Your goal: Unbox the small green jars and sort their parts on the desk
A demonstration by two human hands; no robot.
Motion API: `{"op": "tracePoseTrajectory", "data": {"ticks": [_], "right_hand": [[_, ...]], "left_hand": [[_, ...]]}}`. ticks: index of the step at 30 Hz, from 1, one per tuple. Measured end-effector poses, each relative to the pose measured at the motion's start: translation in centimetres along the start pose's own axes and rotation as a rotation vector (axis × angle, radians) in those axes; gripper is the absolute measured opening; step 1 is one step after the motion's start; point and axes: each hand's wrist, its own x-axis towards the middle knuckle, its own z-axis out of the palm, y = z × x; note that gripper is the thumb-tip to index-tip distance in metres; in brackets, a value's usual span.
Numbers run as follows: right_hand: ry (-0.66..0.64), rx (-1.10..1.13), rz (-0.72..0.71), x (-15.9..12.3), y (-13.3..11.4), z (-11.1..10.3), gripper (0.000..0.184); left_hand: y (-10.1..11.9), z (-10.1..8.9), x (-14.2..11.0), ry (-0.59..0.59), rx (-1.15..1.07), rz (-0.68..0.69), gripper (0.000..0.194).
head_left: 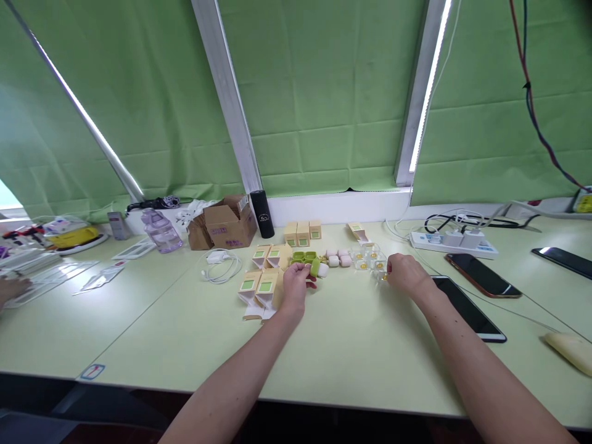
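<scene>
My left hand [296,283] is closed on a small rounded green case [315,267], with a white rounded piece [322,271] right against it. Behind that hand sit more green cases [303,256]. Pale pink-and-white rounded pieces [339,258] lie in a cluster to their right. My right hand [407,274] has its fingertips pinched at the nearest of several clear pieces with yellow centres [371,256]; its fingers partly hide that piece. Left of my left hand lie several open cardboard boxes [257,287] with green labels, flaps towards me.
Small closed boxes [302,233] and one open box [357,232] stand farther back. A black bottle [263,214], brown carton [226,223] and white cable [221,259] are at left. On the right are a power strip [485,248], phones [481,275] and a tablet [469,308]. Another person's hand [13,288] shows far left.
</scene>
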Motion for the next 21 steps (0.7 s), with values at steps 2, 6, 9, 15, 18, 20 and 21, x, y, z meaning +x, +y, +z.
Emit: {"op": "tracePoseTrajectory", "data": {"ticks": [2,6,9,15,18,20,21], "right_hand": [[-0.007,0.004,0.003,-0.1,0.0,-0.1,0.023],[-0.010,0.028,0.004,-0.3,-0.2,-0.4,0.026],[-0.004,0.039,0.002,-0.4,-0.2,-0.5,0.025],[0.039,0.010,0.014,-0.9,-0.5,-0.8,0.029],[0.144,0.023,0.025,-1.3,-1.0,-1.3,0.030],[0.260,0.074,-0.022,-1.7,-1.6,-1.6,0.027],[0.323,0.110,-0.076,-1.8,-2.0,-1.6,0.025]], "left_hand": [[0.0,0.0,0.0,-0.001,0.006,-0.002,0.025],[-0.1,0.1,0.0,-0.004,0.012,-0.005,0.023],[-0.1,0.1,0.0,-0.011,0.010,-0.003,0.023],[0.0,0.1,-0.1,-0.020,-0.008,-0.003,0.027],[0.0,0.1,-0.2,-0.024,-0.022,-0.016,0.028],[0.0,0.1,-0.2,-0.022,-0.039,-0.037,0.028],[0.0,0.1,-0.2,-0.021,-0.051,-0.050,0.028]]}}
